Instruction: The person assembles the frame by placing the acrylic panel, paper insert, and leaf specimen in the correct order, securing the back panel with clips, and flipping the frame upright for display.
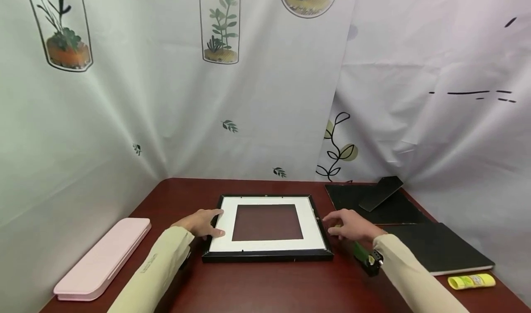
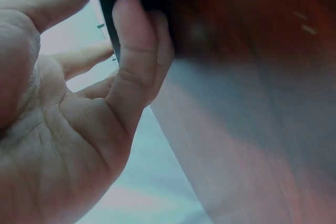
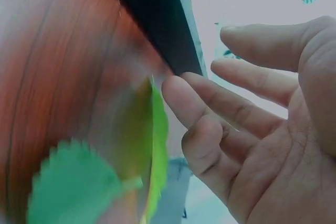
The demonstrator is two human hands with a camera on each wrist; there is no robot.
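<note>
A black picture frame (image 1: 265, 258) with a white mat (image 1: 265, 246) lies on the table, a dark red rectangle showing through the mat's window. At its left side, my left hand (image 1: 203, 222) holds the frame edge, thumb and a finger over the mat. Other fingers (image 2: 137, 51) bend against the black outer side in the left wrist view. My right hand (image 1: 352, 225) is beside the frame's right edge, fingers loosely bent and nothing held in them. Under that hand are green leaves (image 3: 73, 187), partly hidden in the head view.
A long pink case (image 1: 103, 257) lies at the left of the dark red table (image 1: 232, 290). On the right are a black backing board with a stand (image 1: 381, 193), a black flat panel (image 1: 439, 246) and a yellow glue stick (image 1: 471, 281). Printed cloth (image 1: 265, 96) hangs behind.
</note>
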